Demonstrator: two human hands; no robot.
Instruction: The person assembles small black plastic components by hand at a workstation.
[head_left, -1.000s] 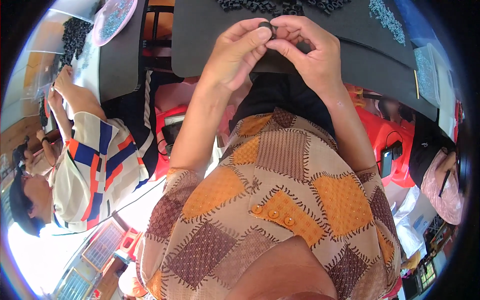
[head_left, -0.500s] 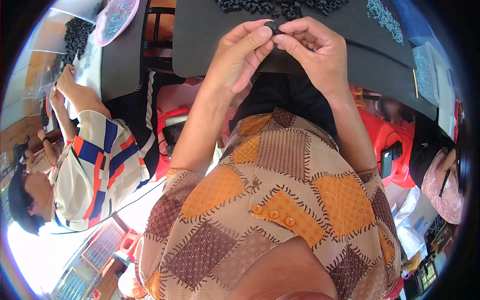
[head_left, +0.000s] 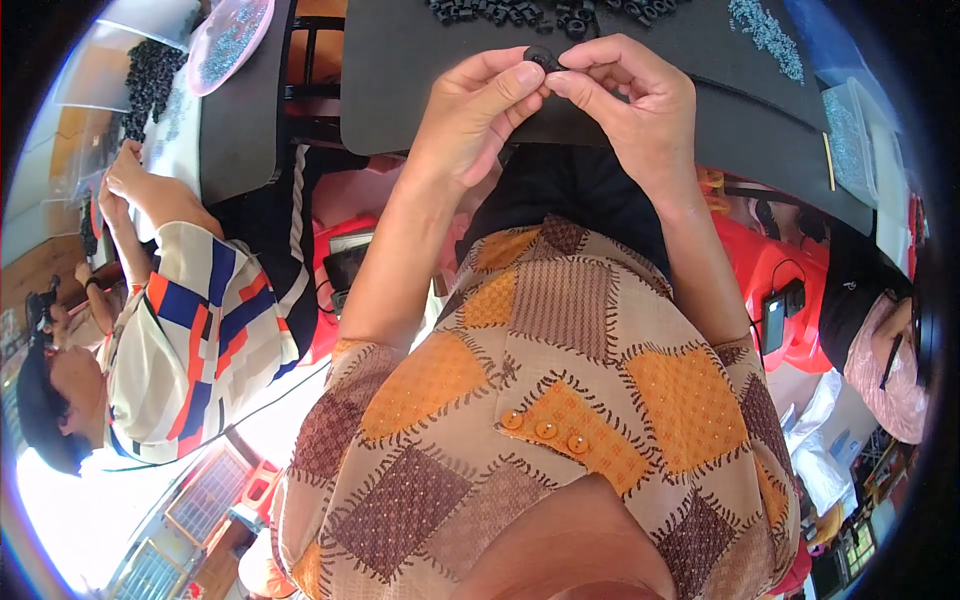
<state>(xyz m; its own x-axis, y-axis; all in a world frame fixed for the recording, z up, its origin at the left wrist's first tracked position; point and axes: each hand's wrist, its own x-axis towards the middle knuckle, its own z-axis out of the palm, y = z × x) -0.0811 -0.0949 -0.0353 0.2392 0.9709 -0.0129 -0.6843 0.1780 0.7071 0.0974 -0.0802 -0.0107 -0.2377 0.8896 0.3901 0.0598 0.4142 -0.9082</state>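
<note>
Between my two hands, above the near part of the dark table (head_left: 420,110), is a small round black part (head_left: 540,58). My left hand (head_left: 485,110) pinches it between thumb and fingers. From the other side, the thumb and forefinger of my right hand (head_left: 630,105) close at its edge; whether they grip this part or a tiny piece beside it is hidden. Just beyond my fingertips lies a heap of small black ring-like parts (head_left: 580,18).
Small bluish clear pieces lie in a pile (head_left: 765,35) at the far right, with more in a clear plastic box (head_left: 850,150). A thin stick (head_left: 829,162) rests by the table's right edge. At left, a co-worker (head_left: 200,330) sits near a pink tray (head_left: 230,45) and black parts (head_left: 150,85).
The black part has tilted in my fingers, so more of its round face shows. Both hands stay in nearly the same place.
</note>
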